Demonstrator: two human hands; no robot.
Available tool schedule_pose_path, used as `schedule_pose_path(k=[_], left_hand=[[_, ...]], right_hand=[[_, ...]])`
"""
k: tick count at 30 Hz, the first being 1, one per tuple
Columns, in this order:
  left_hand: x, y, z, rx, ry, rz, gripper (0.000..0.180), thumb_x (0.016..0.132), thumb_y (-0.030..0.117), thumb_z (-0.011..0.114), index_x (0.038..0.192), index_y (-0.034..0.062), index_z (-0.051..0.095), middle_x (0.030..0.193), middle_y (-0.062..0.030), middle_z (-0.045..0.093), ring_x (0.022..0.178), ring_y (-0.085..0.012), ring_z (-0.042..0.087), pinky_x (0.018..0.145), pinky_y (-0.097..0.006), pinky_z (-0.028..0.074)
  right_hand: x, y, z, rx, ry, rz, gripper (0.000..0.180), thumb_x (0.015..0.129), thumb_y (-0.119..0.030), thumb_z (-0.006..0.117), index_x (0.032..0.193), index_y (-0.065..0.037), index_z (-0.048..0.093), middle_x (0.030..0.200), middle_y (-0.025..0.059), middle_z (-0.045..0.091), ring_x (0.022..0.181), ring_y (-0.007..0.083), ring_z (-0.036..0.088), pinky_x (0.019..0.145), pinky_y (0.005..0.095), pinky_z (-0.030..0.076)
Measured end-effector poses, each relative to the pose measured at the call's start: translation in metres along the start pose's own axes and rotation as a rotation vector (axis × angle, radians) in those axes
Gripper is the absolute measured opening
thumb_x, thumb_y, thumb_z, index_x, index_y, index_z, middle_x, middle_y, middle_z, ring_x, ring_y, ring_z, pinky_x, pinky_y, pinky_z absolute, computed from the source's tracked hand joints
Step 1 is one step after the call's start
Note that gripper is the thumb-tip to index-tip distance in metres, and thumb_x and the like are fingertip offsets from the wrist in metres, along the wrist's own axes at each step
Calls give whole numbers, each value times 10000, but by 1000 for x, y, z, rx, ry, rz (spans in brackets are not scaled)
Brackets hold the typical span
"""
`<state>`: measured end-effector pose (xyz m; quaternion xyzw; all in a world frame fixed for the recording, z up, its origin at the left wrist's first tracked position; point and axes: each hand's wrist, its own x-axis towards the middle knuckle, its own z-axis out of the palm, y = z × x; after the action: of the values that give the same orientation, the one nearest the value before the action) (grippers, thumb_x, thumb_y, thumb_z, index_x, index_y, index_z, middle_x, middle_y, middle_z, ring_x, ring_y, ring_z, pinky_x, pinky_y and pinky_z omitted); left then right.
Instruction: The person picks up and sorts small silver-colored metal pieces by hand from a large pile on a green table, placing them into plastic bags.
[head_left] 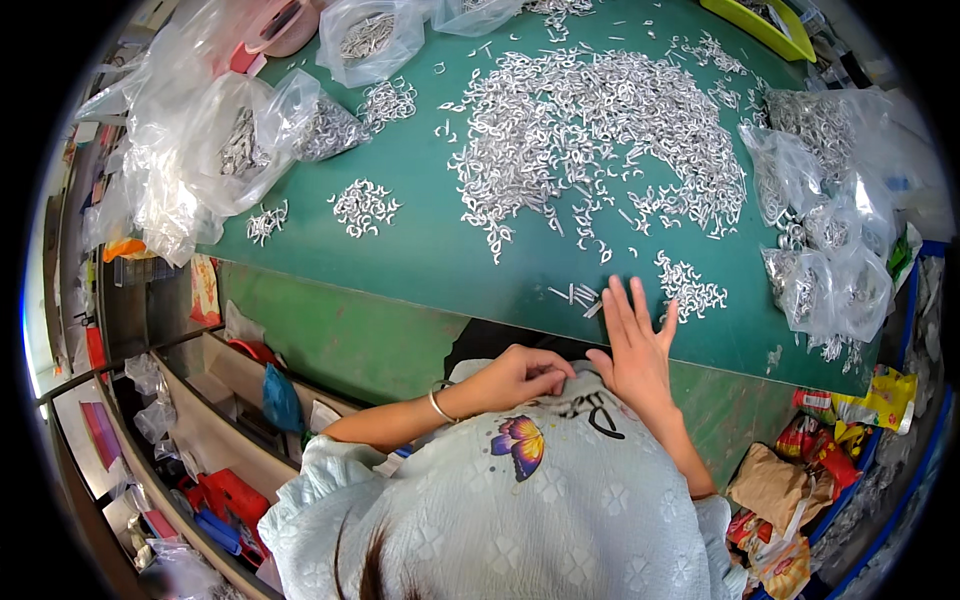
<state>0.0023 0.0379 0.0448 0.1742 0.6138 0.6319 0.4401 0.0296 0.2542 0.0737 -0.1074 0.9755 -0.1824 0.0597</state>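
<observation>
My right hand (638,355) reaches over the front edge of the green table (400,270), fingers stretched out and pointing away from me. Beside its fingertips lie several thin metal strips (577,297) on the left and a small pile of curved metal pieces (690,290) on the right. Close to my body, in front of the table edge, is my left hand (522,376) with its fingers curled in; whatever may be inside them is hidden. Farther back spreads a large heap of small silvery metal pieces (530,130).
Smaller piles of metal pieces (364,208) sit on the left. Clear bags of parts (320,130) stand at the left, with more bags (830,220) at the right. A yellow-green tray (770,25) is at the back right. Below the table are drawers (225,375) and food packets (820,450).
</observation>
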Motion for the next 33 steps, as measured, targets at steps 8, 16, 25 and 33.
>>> schedule_pose_path(k=[8, 16, 25, 33], left_hand=[[45, -64, -10, -1446, -394, -155, 558, 1021, 390, 356, 1337, -58, 457, 1314, -253, 536, 1193, -358, 558, 1042, -486, 425], [44, -67, -9, -1520, -146, -417, 484, 1024, 362, 393, 1322, -8, 482, 1298, -197, 550, 1136, -311, 584, 976, -440, 470], [-2, -7, -25, -519, 29, -329, 286, 1009, 243, 509, 1029, -4, 651, 717, 3, 525, 602, -57, 427, 511, -206, 331], [-49, 49, -77, -1071, 629, -113, 285, 999, 116, 457, 1194, -71, 548, 1017, -91, 612, 923, -198, 603, 834, -317, 524]], right_hand=[[25, -7, 15, 92, -39, -254, 611, 863, -258, 624, 1393, -12, 441, 1503, 114, 376, 1409, 299, 318, 1142, 508, 227], [-2, -6, 19, 479, -75, -457, 482, 833, -155, 660, 1278, 0, 557, 1416, 142, 485, 1329, 323, 440, 1118, 479, 292], [69, 5, -23, 106, 363, 6, 306, 913, -88, 580, 1203, 3, 610, 1333, 114, 557, 1312, 321, 445, 1103, 516, 247], [45, -20, 1, 345, 357, -109, 237, 859, 1, 595, 1090, 19, 647, 1220, 146, 600, 1199, 342, 519, 1026, 457, 347]])
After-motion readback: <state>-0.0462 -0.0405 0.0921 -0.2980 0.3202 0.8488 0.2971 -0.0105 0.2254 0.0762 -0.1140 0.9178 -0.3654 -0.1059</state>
